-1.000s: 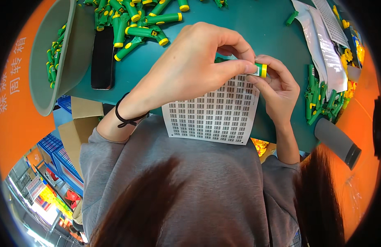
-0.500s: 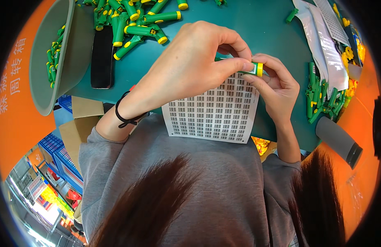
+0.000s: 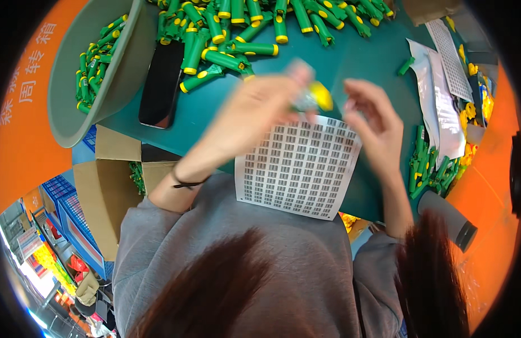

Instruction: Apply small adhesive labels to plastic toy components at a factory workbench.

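Two hands: left hand (image 3: 260, 101), blurred, grasps one yellow-ended tube (image 3: 323, 97) near top edge of one printed sheet (image 3: 300, 169); right hand (image 3: 378, 121) just beside, fingers parted, nothing visible in them. On table (image 3: 378, 62): one phone (image 3: 161, 84), green heap (image 3: 238, 10) too thick to count.

Green tubes (image 3: 257, 49) with yellow ends (image 3: 275, 49), white sheet (image 3: 298, 163) with dark grid, teal table (image 3: 373, 63).

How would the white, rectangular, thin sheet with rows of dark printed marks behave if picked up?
The white rectangular sheet is probably light and flexible, since it looks paper-thin. It may not be entirely floppy, though: its near end seems to extend past the green tabletop's edge without obvious drooping.
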`<action>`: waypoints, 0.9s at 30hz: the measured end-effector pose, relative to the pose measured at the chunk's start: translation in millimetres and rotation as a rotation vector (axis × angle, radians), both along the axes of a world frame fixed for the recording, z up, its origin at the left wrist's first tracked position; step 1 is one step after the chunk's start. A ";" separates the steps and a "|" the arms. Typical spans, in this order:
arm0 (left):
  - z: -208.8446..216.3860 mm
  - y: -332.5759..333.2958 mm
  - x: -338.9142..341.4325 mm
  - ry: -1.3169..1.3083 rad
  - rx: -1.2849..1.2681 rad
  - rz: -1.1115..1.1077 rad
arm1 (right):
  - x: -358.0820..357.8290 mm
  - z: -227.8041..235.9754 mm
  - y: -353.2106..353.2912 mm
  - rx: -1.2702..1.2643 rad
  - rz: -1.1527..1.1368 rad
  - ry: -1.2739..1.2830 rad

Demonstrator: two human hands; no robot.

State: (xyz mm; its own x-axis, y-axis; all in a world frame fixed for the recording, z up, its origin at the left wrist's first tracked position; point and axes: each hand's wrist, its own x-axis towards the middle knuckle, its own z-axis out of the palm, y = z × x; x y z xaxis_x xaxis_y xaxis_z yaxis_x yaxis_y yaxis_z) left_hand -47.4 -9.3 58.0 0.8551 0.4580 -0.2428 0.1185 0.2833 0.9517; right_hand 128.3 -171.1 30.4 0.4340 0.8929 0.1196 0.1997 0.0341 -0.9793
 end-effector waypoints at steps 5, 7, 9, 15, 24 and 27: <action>49.6 113.2 -86.7 -0.055 0.922 1.011 | 52.0 7.3 87.6 -0.373 -0.124 -0.438; 50.9 137.9 -92.2 -0.184 1.037 1.138 | 71.2 -5.0 108.4 -0.419 -0.154 -0.677; 46.7 144.8 -95.6 0.181 1.927 1.278 | 75.6 -6.9 123.8 -0.461 -0.126 -0.893; -21.9 4.3 -1.5 -0.167 1.008 0.035 | 124.5 -24.9 88.1 -0.427 -0.030 -1.048; -68.1 -18.8 38.1 -0.147 1.104 -0.155 | 42.9 -0.9 -11.3 -0.115 -0.178 0.322; -73.2 -21.2 38.0 -0.182 1.156 -0.155 | 30.2 -11.0 -34.4 -0.064 -0.213 0.402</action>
